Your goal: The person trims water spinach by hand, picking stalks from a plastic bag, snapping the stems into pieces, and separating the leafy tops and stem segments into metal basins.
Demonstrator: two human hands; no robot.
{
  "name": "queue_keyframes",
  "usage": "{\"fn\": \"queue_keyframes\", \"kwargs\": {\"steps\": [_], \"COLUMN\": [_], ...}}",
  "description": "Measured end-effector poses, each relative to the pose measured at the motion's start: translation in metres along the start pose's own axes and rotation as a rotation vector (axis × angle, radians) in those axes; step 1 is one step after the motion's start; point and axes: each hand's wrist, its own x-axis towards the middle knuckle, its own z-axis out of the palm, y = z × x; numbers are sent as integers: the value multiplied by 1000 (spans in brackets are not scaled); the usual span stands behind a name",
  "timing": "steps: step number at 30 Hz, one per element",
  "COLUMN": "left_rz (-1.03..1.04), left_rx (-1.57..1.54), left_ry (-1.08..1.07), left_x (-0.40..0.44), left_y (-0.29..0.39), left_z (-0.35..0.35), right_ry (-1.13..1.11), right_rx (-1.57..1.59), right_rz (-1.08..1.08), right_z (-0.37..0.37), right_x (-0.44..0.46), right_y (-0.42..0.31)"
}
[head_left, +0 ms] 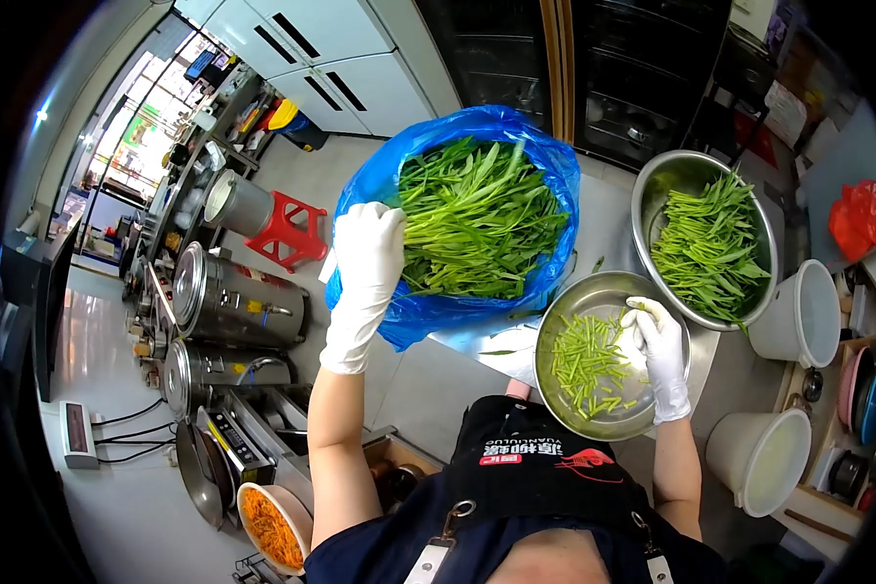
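A blue plastic bag (360,180) stands open, full of long leafy greens (487,214) that look like water spinach. My left hand (370,243), in a white glove, is closed at the bag's left side, where the stems of the greens run up to its fingers. Below and right of the bag is a metal bowl (642,420) with short cut stem pieces (586,365) in it. Over this bowl's right side my gloved right hand (656,339) has its fingers curled together; whatever they pinch is too small to make out.
Another metal bowl (645,190) with more greens (709,248) sits at the right. White buckets (761,457) stand beyond it. On the left are a red stool (290,231), steel pots (238,292) and a tub of orange shreds (271,526). A white fridge (346,58) is at the back.
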Motion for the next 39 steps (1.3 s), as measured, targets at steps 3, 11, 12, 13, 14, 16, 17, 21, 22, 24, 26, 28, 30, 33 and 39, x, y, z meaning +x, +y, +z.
{"fn": "queue_keyframes", "kwargs": {"steps": [3,11,12,13,14,16,17,21,22,24,26,28,30,33,39], "left_rz": [88,33,48,39,0,-99,-171,-472,-583,-768,-920,-920,-920,-935,-603], "left_rx": [24,-101,-118,-176,-248,-414,-506,-798,-939,-1159,-1318,-1388,-1460,-1537,-1453], "left_ry": [96,52,71,65,61,23,-46,-333,-400,-533,-663,-714,-696,-612,-740], "left_x": [5,-18,-19,-20,-24,-33,-38,-44,-44,-42,-40,-42,-46,-45,-79], "left_y": [6,31,35,40,45,56,62,84,88,93,94,94,100,118,161], "left_z": [-27,-46,-44,-43,-40,-29,-27,-25,-26,-28,-29,-25,-19,-10,23], "right_ry": [-6,-104,-112,-122,-75,-30,1,-90,-111,-131,-162,-134,-133,-136,-61], "right_rx": [-84,-436,-439,-442,-448,-650,-777,-1077,-1091,-1063,-1053,-982,-881,-292,711], "right_rz": [13,-650,-675,-699,-765,-989,-1103,-1279,-1279,-1304,-1287,-1266,-1157,-615,10], "right_z": [7,74,83,91,101,111,117,140,144,147,143,138,134,131,38], "right_x": [-2,3,4,4,6,11,11,18,21,27,25,24,19,15,54], "right_y": [-13,-60,-64,-67,-69,-74,-78,-73,-66,-56,-52,-43,-37,-37,-39]}}
